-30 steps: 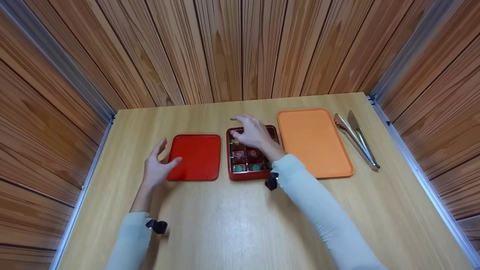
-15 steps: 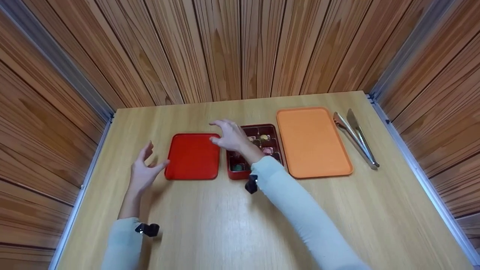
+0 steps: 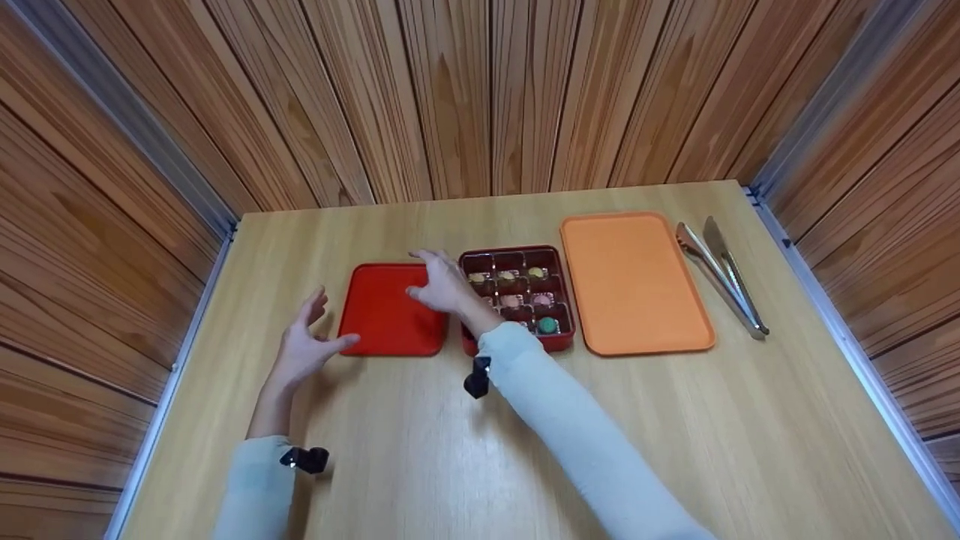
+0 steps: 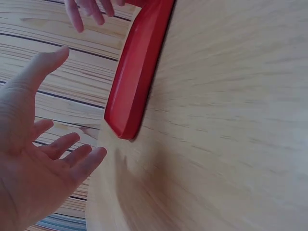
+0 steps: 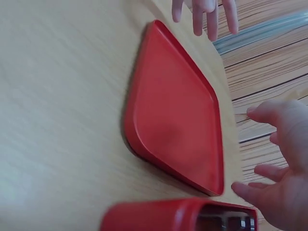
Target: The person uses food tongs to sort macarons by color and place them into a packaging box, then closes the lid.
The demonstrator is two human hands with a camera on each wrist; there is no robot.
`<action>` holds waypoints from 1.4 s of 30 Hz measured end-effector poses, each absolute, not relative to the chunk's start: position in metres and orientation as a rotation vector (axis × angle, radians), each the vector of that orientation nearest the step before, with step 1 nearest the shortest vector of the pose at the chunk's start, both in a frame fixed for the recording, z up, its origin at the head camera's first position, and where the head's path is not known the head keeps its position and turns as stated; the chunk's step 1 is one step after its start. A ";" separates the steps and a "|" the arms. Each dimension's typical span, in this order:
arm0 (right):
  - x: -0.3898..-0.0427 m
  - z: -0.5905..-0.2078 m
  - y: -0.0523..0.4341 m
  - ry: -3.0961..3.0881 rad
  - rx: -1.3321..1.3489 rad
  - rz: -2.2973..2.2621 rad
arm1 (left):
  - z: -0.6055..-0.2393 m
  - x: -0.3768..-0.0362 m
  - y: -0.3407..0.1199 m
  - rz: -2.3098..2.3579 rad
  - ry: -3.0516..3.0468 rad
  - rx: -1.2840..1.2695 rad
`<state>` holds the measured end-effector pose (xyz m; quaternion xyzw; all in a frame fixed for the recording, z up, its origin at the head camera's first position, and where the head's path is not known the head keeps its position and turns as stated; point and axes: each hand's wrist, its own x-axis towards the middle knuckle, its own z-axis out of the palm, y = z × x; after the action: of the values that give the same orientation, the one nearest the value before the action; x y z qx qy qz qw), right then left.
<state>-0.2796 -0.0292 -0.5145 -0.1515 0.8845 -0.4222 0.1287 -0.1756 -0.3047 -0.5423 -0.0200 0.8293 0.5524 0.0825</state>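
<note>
A shallow red lid (image 3: 390,319) lies on the table with its raised rim up. My left hand (image 3: 304,349) hovers at its left edge, thumb and fingers spread, holding nothing. Over the lid's right part is my right hand (image 3: 442,289), fingers apart and nothing held. The right wrist view shows that hand (image 5: 284,168) above the lid's edge, apart from it. Right of the lid stands a red box (image 3: 556,343) divided into compartments. Several small sweets sit in it, such as a green one (image 3: 548,325) and a yellow one (image 3: 537,272). My right forearm hides its front left part.
An orange tray (image 3: 637,292) lies just right of the box. Metal tongs (image 3: 724,281) lie beyond it, near the table's right edge. Wood-patterned panels (image 3: 450,97) wall the table at the back and both sides.
My right hand has moved left from over the box to over the red lid. My left hand drew back a little to the left, then came slightly nearer the lid again.
</note>
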 end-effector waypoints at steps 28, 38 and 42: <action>-0.269 -0.560 -0.054 2.480 -0.035 -1.421 | -0.559 -0.172 -0.294 1.369 2.506 -0.014; -0.270 -0.566 -0.053 2.494 0.031 -1.518 | -0.562 -0.175 -0.290 1.187 2.562 -0.053; -0.265 -0.563 -0.055 2.408 0.036 -1.581 | -0.564 -0.176 -0.290 1.167 2.574 -0.055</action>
<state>-0.2647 -0.0549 -0.5630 0.0125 0.8288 -0.5441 0.1299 -0.1758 -0.2900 -0.5636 -0.0193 0.8993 0.4078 0.1568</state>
